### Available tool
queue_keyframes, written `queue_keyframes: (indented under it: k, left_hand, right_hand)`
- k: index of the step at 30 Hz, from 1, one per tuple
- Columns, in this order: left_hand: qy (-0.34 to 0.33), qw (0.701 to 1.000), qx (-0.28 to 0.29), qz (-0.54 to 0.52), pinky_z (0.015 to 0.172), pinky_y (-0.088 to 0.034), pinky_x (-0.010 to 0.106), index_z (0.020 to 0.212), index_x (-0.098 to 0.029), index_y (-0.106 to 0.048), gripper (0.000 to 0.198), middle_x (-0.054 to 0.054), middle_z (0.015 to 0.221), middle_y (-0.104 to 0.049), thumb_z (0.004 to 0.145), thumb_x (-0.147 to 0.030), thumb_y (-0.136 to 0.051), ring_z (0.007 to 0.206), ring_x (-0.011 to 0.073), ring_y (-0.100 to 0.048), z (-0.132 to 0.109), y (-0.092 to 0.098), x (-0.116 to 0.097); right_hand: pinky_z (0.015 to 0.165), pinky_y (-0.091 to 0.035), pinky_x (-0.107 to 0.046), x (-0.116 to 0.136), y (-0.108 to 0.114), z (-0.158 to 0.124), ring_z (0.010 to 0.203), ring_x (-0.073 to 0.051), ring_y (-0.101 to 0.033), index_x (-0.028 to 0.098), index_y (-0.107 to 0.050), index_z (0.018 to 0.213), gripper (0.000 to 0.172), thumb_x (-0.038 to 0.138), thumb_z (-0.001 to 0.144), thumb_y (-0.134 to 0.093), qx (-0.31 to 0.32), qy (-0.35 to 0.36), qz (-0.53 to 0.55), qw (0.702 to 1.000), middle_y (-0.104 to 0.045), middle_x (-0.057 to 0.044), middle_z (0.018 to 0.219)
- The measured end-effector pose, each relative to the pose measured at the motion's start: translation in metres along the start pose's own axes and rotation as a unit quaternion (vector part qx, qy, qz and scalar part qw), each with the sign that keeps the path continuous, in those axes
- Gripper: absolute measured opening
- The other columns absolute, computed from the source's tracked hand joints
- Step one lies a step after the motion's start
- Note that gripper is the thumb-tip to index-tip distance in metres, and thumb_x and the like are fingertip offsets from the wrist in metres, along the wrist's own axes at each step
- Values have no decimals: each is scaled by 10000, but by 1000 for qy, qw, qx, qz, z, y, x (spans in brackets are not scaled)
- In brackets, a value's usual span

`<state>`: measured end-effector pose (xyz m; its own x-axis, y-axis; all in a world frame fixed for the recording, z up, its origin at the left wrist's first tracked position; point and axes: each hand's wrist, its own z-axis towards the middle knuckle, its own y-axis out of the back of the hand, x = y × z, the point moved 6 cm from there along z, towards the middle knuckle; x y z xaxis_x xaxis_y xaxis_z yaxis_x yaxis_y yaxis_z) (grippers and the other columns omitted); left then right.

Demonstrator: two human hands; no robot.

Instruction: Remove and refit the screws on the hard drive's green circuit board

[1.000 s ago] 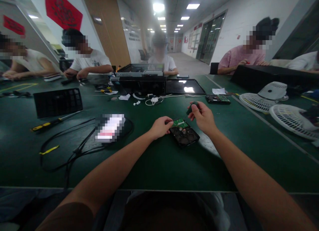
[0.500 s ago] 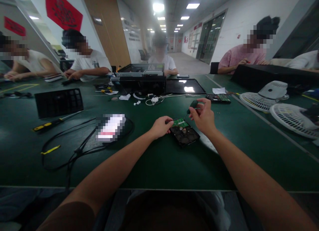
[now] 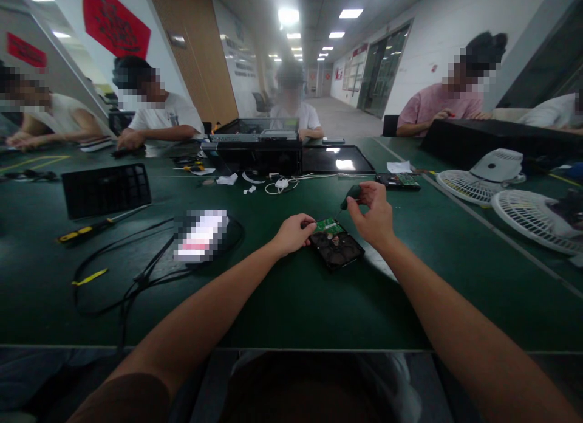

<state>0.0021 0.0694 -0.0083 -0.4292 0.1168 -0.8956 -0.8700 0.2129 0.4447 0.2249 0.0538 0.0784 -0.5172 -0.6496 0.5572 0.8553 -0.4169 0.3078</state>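
Two hands at work on a hard drive with a green screwdriver

On a dark green table (image 3: 291, 316), a hard drive (image 3: 339, 248) lies flat in front of the person, set at a slant, its green circuit board (image 3: 330, 226) facing up at the far end. The left hand (image 3: 294, 236) is nearly closed, thumb and fingers pinching the drive's far left corner. The right hand (image 3: 374, 215) is curled around the dark green handle of a small screwdriver (image 3: 350, 198), holding it tilted, its thin shaft pointing down to the drive's far edge; whether the tip touches is too small to tell.

To the left are a lit phone (image 3: 200, 237) with a blurred screen, looped black cables (image 3: 102, 312), a yellow-and-black screwdriver (image 3: 84, 231) and a black panel (image 3: 107, 191). Beyond the right hand lies a second drive (image 3: 398, 182); farther right, two white fan grilles (image 3: 531, 219). Across the table stands an opened computer case (image 3: 255, 155), with other people seated around.
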Motion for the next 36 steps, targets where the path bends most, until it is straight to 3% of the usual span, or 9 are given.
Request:
queue_keyframes:
  k: [10, 17, 36]
  left_hand:
    - [-1, 1000, 1, 1, 493, -517, 194, 1256, -171, -673, 253, 88, 1064, -750, 1034, -287, -640, 595, 96, -671, 1, 0, 1]
    - [2, 1000, 2, 1, 500, -521, 193, 1256, -169, -673, 247, 73, 994, -750, 1036, -272, -634, 598, 101, -674, 2, 0, 3]
    - [-5, 1000, 3, 7, 517, -531, 192, 1256, -163, -674, 251, 78, 998, -750, 1035, -276, -633, 608, 102, -682, -1, 1, -1]
  right_hand:
    - [859, -633, -467, -4, 0, 0, 891, -239, -742, 291, -474, 1322, 440, 359, 936, -673, 24, -13, -1, 1000, -737, -83, 1098]
    - [889, -632, -477, 0, 1, 0, 910, -246, -748, 282, -547, 1335, 394, 331, 956, -640, 29, 7, -38, 999, -731, -94, 1130]
    - [840, -634, -470, 6, 0, 0, 909, -253, -731, 270, -568, 1362, 456, 327, 923, -677, 35, 22, -40, 998, -716, -107, 1169]
